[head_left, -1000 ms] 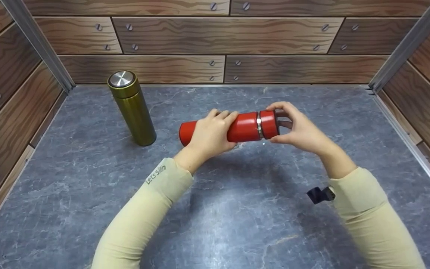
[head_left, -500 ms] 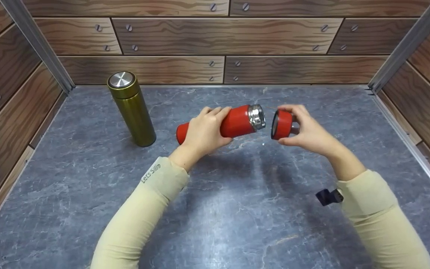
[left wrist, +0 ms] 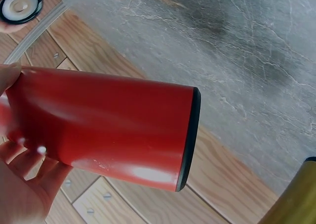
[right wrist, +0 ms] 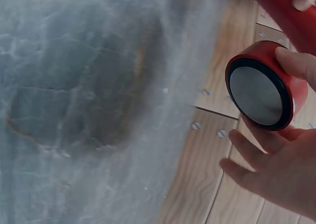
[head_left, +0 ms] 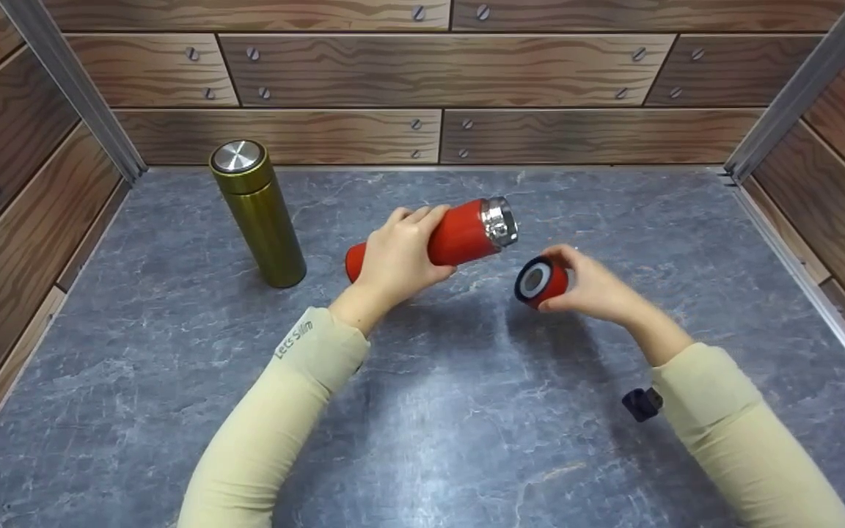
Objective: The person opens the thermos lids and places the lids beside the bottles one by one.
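My left hand (head_left: 399, 253) grips a red thermos bottle (head_left: 461, 233) round its body, held tilted above the table with its bare metal neck (head_left: 499, 222) pointing right and slightly up. In the left wrist view the bottle's black-edged base (left wrist: 190, 140) faces right. My right hand (head_left: 590, 286) holds the red thermos lid (head_left: 556, 282) by its side, apart from the bottle and lower than its neck. The lid's pale underside (head_left: 535, 280) faces left in the head view. Its flat grey top (right wrist: 256, 95) shows in the right wrist view, between thumb and fingers.
A green-gold thermos (head_left: 265, 227) with a silver-topped lid stands upright at the back left of the grey marbled table (head_left: 422, 440). Wood-patterned walls (head_left: 444, 70) enclose the back and both sides.
The lid has come off the bottle and moved away, then dropped lower, its underside turning into view. The left hand has shifted slightly left, tilting the bottle's neck up.
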Demonstrator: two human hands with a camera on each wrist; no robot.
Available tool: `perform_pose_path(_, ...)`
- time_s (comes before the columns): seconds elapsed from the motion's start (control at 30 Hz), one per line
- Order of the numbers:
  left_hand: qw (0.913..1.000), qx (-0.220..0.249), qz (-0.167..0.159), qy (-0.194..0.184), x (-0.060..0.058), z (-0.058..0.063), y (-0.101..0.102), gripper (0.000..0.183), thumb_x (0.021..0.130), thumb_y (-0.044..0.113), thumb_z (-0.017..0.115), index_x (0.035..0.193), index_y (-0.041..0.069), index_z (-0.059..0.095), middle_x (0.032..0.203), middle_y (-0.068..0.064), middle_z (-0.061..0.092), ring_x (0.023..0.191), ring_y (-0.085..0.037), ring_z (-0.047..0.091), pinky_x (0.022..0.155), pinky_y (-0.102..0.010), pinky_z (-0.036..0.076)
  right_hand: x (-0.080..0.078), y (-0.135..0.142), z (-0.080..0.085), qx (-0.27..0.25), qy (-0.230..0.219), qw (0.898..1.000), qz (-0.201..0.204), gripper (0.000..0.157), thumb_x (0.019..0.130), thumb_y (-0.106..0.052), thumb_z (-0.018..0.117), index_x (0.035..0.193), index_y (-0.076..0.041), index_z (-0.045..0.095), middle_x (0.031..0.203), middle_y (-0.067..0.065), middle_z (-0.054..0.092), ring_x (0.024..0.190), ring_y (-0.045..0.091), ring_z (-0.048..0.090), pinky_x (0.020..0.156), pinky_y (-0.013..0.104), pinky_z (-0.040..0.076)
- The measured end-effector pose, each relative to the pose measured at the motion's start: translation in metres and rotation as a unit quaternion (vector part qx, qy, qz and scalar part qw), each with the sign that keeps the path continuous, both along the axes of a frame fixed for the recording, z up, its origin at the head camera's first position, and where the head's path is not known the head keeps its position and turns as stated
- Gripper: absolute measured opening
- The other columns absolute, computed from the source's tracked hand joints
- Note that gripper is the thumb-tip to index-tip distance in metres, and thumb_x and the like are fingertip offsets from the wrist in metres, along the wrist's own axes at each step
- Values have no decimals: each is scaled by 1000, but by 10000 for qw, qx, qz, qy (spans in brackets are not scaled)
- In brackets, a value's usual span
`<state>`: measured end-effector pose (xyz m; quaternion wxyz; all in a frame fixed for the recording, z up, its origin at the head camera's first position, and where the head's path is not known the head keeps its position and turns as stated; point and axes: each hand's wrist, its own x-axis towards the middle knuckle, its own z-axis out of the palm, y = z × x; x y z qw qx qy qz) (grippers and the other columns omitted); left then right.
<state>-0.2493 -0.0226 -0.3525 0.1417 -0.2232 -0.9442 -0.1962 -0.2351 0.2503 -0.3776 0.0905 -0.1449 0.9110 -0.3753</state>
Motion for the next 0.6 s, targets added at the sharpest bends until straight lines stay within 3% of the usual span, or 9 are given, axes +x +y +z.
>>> perform_pose_path(0.23, 10000, 31, -1, 51, -1, -1, 0, 71, 69, 35, 78, 133, 16, 52, 124, -4, 62, 104, -23, 55, 78, -44, 54, -4, -7, -18, 264, -121, 9995, -117, 69, 66, -11, 76, 124, 8, 43, 118, 28, 55, 110, 39, 53, 99, 51, 41)
perform_pose_path(0.6, 10000, 47, 25, 64, -1, -3, -1, 71, 70, 35, 77, 133, 16, 51, 125, -4, 62, 105, -23, 55, 77, -44, 54, -5, -18, -33, 701, -269, 9971, -70, 72, 67, -15, 76, 126, 7, 40, 119, 29, 55, 109, 42, 53, 97, 54, 41)
